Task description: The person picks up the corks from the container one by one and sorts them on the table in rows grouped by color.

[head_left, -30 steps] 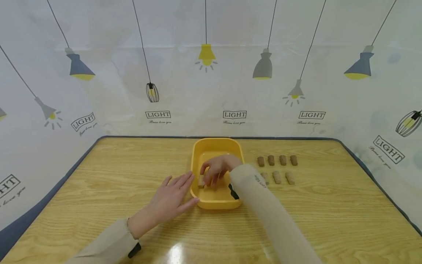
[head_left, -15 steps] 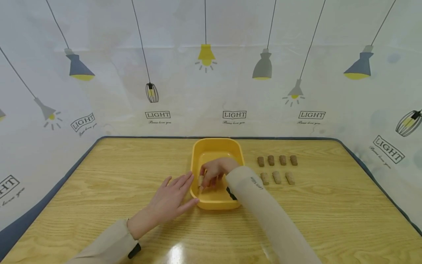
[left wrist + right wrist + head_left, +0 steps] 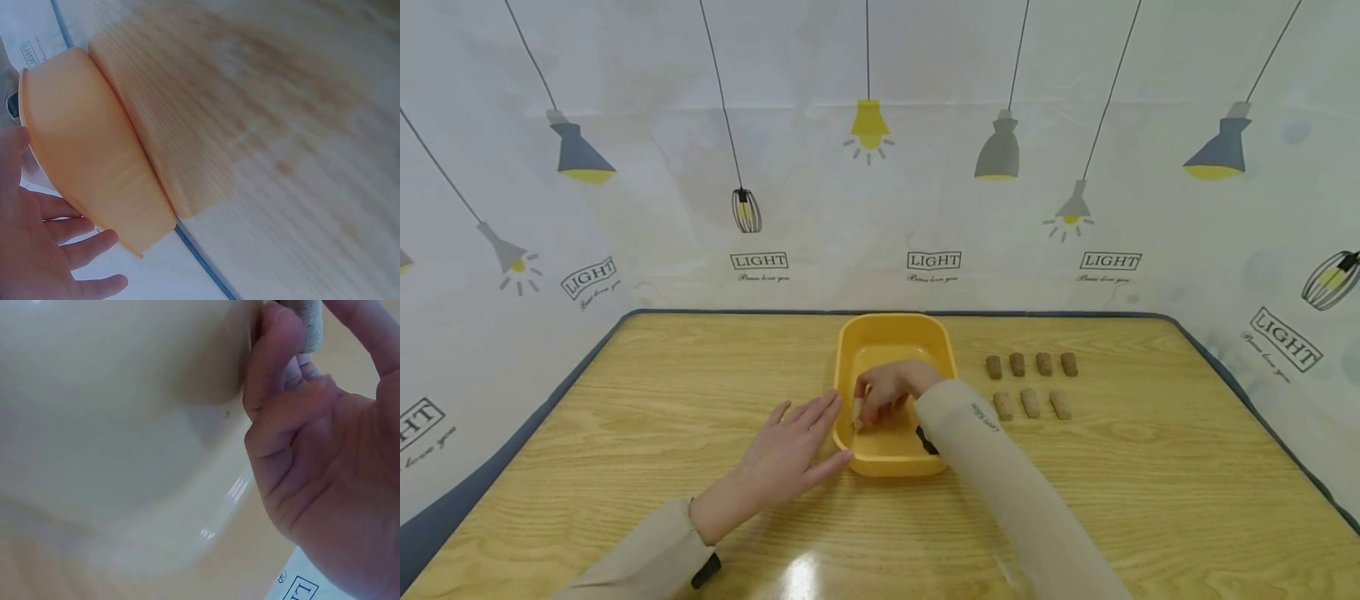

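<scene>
A yellow plastic tub [image 3: 895, 467] stands at the middle of the table's far half. Inside it, near the left wall, my right hand [image 3: 891, 390] pinches a light cork [image 3: 857, 412] between thumb and fingers. The right wrist view shows only the end of that cork [image 3: 311, 328], the rest being cut off by the frame edge or covered by fingers. My left hand [image 3: 790, 450] lies against the tub's left side, its fingers extended and touching the rim. In the left wrist view the left hand's fingers [image 3: 84, 250] spread along the tub's outer wall [image 3: 94, 137].
Right of the tub, corks stand in two rows on the wooden table [image 3: 700, 358]: several darker corks [image 3: 1043, 364] at the back and three lighter corks [image 3: 1029, 403] in front. A printed backdrop [image 3: 820, 208] rises behind the table's dark far edge.
My right fingers have closed around the cork in the tub. The right forearm has shifted slightly left, so the leftmost light cork outside is uncovered. The left hand has stayed put.
</scene>
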Motion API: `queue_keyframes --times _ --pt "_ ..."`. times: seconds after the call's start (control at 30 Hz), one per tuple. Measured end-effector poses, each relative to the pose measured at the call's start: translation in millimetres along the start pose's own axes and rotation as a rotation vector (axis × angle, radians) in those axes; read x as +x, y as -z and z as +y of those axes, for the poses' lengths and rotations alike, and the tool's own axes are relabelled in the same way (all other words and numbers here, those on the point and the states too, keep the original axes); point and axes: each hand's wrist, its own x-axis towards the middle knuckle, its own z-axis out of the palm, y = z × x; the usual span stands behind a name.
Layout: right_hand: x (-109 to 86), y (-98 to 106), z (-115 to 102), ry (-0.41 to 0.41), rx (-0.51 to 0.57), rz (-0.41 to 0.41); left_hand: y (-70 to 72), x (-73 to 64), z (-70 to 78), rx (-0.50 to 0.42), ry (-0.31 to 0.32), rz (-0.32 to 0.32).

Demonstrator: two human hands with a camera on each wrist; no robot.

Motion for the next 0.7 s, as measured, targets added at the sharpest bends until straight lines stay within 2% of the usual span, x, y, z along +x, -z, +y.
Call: queue_keyframes --times 0.2,0.43,0.7 --pt "-0.4 4.6 3.4 0.018 0.026 -0.020 -0.8 0.1 0.1 0.009 -0.002 0.004" --pt "-7.4 18.5 3.4 0.066 0.061 0.025 -0.1 0.0 0.3 0.003 -0.007 0.011" --pt "-22.2 39.6 -0.8 0.108 -0.011 0.085 1.7 -0.1 0.5 0.002 -0.004 -0.005"
